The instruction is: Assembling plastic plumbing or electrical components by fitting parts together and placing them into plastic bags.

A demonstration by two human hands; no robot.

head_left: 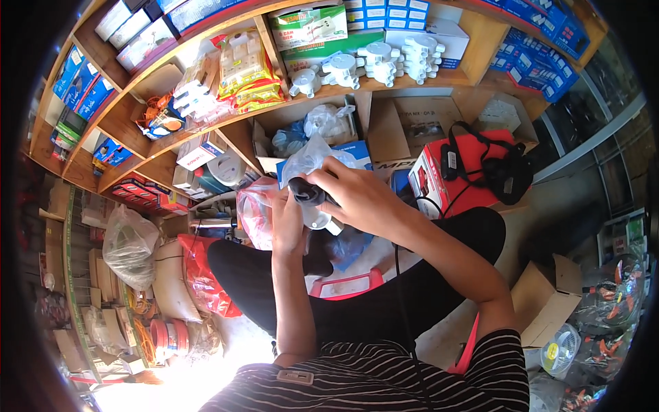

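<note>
My right hand is closed round a black rounded handheld object, whose exact kind I cannot make out. Just below it shows a white plastic piece, partly covered by the black object. My left hand is upright against the left side of this piece, its fingers curled and mostly hidden behind. A clear plastic bag rises just beyond both hands. Left of my left hand bulges a pinkish plastic bag.
Wooden shelves ahead carry boxes, packaged sockets and several white round junction boxes. A red box with black straps stands to the right. An opened cardboard carton lies farther right. A thin black cord hangs over my lap.
</note>
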